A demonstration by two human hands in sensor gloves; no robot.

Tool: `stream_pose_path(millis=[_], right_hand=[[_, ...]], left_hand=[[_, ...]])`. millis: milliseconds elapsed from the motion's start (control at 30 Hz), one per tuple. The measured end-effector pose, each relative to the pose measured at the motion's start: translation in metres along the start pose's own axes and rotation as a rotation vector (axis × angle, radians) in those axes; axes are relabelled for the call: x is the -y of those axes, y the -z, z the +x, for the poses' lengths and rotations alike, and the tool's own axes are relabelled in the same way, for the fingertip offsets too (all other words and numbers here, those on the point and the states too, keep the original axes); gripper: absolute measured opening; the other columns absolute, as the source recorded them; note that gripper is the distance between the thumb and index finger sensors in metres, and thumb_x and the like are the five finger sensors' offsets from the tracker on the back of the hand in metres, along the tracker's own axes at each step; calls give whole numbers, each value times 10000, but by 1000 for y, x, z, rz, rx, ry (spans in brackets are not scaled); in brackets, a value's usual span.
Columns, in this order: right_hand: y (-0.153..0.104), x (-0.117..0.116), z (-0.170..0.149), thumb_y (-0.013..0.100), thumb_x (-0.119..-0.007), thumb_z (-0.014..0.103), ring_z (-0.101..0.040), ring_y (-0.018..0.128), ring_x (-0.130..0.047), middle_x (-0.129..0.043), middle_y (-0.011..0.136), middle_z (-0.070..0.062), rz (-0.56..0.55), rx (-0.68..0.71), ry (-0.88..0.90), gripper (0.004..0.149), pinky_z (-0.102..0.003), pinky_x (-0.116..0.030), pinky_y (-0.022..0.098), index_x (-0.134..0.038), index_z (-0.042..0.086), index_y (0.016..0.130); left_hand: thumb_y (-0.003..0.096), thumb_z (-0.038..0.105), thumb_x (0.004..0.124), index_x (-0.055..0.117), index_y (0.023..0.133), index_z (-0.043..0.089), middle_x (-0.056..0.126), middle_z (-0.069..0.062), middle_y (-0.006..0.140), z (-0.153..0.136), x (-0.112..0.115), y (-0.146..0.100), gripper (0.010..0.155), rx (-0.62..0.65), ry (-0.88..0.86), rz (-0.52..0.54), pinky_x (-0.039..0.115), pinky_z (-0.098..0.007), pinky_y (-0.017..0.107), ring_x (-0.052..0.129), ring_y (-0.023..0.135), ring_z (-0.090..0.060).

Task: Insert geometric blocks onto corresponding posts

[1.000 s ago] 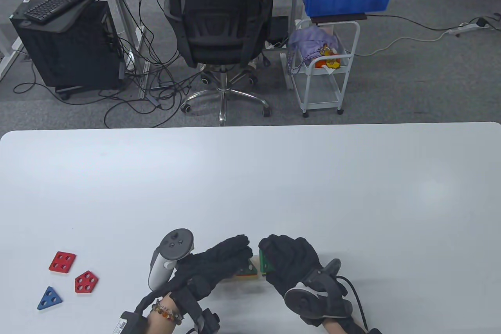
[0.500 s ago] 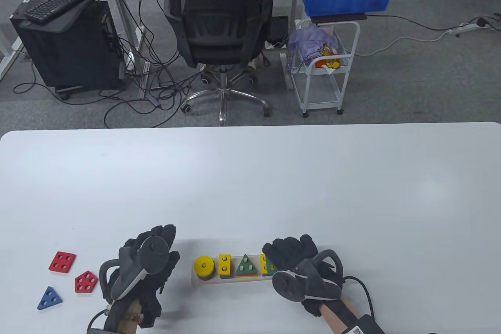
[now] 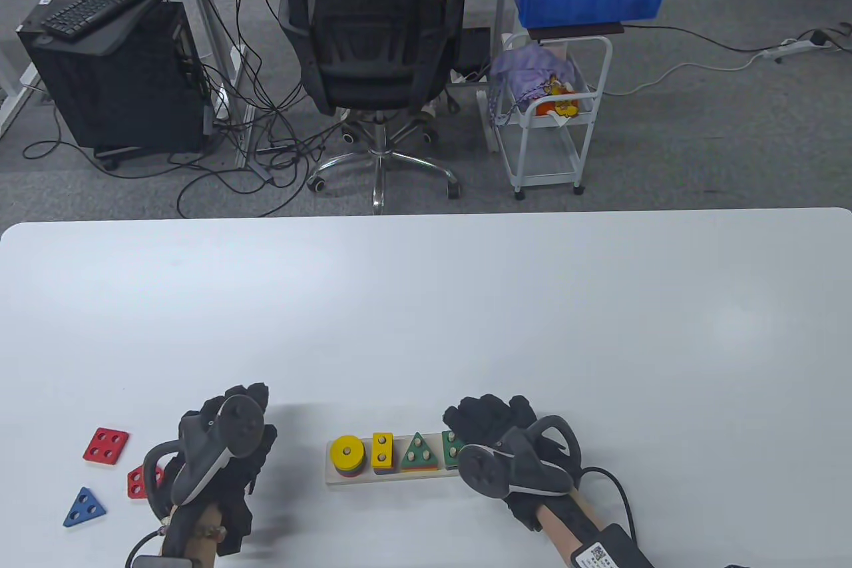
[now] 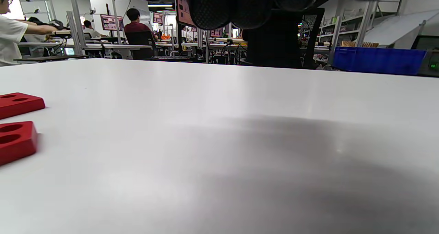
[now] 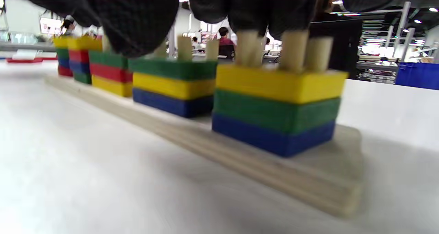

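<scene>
The left hand [image 3: 223,455] hovers with its fingers hanging loose and holding nothing, just right of the red pentagon block [image 3: 138,481], which lies flat on the worktop [image 3: 426,301] with the red square block [image 3: 106,445] beyond it and the blue triangle block [image 3: 84,507] nearer the person; this hand is much nearer them than the right. The right hand [image 3: 506,448] rests over the right end of the wooden post board [image 3: 393,476], whose long axis runs left to right, its fingers draped over the end posts; whether they pinch anything I cannot tell.
</scene>
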State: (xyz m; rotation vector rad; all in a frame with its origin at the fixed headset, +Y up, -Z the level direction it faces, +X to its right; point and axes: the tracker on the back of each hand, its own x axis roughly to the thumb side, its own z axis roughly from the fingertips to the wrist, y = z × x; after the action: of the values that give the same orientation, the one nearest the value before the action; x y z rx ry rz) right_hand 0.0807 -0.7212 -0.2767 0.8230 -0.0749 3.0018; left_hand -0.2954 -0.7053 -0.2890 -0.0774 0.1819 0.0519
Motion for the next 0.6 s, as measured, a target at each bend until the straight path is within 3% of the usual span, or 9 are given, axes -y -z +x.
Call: stream_pose_path(millis=[133,333,467,600], right_hand=[[-14,17,-30,422,-783,437,-453,922,-691,-632,1038,-185,-61,-103,101,686,-721,-570,612,-562,165,1011],[-45,22,-87,437,-779,441,-470,896,-726,-666,1022,-203,-78,-328,176,657,-727,-587,596,-607,153,1002],[-46,18,-99,438,-780,435,-471,891,-732,-666,1022,-203,-39,-371,161,654,-726,-588,596,-609,151,1002],[-45,16,-97,436,-778,437,-468,889,-737,-671,1020,-201,-18,-361,145,652,-723,-592,597,-612,154,1000]], left_hand=[[396,557,734,560,1027,450,631,125,1144,-23,-7,2,664,-83,-43,-17,563,-500,793,705,1059,-163],[384,518,800,604,1021,415,683,92,1118,-73,-9,5,674,-360,3,-119,624,-466,758,766,1005,-181],[389,480,829,602,1025,414,657,103,1136,-91,1,7,679,-516,80,-291,584,-476,784,715,1050,-186],[376,449,867,601,1022,428,632,122,1150,-95,13,12,699,-580,181,-361,551,-483,801,666,1082,-171]])
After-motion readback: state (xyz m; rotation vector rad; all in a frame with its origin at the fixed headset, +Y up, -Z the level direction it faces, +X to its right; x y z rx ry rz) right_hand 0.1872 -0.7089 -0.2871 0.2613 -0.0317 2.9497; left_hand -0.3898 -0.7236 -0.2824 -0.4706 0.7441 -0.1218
